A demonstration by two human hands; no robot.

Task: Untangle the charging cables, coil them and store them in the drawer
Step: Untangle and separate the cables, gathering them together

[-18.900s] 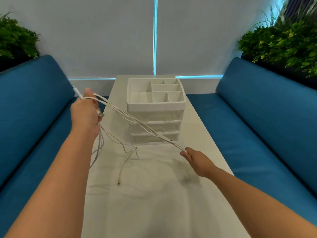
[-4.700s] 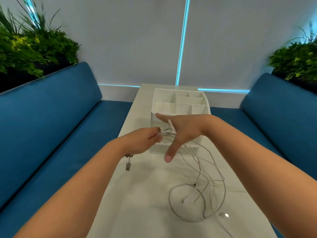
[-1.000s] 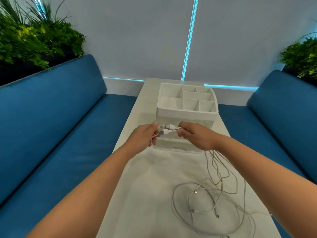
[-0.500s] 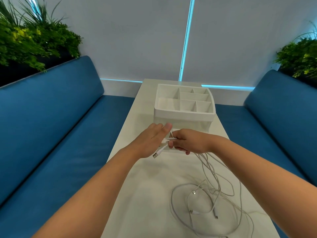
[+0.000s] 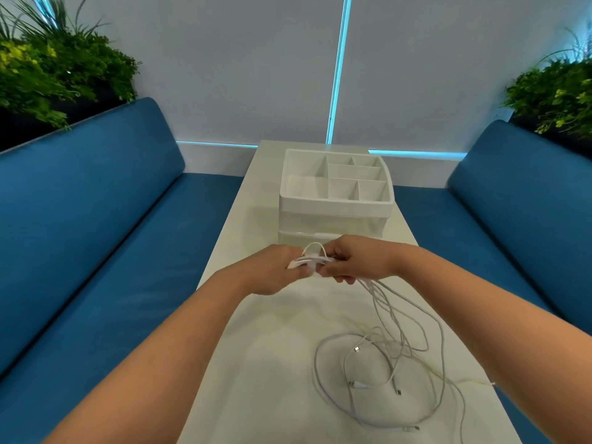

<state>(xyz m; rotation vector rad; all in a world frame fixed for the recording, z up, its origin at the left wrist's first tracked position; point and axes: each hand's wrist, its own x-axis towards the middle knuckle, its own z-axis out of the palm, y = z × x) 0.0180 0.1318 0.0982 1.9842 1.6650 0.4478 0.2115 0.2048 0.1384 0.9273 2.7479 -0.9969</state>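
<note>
A: Hands?
B: Both raised over the white desk point(image 5: 256, 363), just in front of the drawer unit point(image 5: 334, 200). Left hand point(image 5: 272, 270) and right hand point(image 5: 355, 262) nearly touch. Each has its fingers curled, pinching the same small loop of white charging cables point(image 5: 312, 256) between them.

A: Rest of the cables?
B: Several strands fall from under the right hand, down to the desk on the near right. There they lie in a loose tangled pile point(image 5: 384, 373), with a few plug ends showing inside the loops.

A: The drawers?
B: Unit stands at the far middle of the desk, divided tray on top. Drawer fronts look pushed in; lower ones are partly hidden behind the hands.

A: Surroundings?
B: Blue sofa point(image 5: 96, 219) on either side of the desk, green plants point(image 5: 54, 68) behind the backrests, pale wall with a lit blue strip.
</note>
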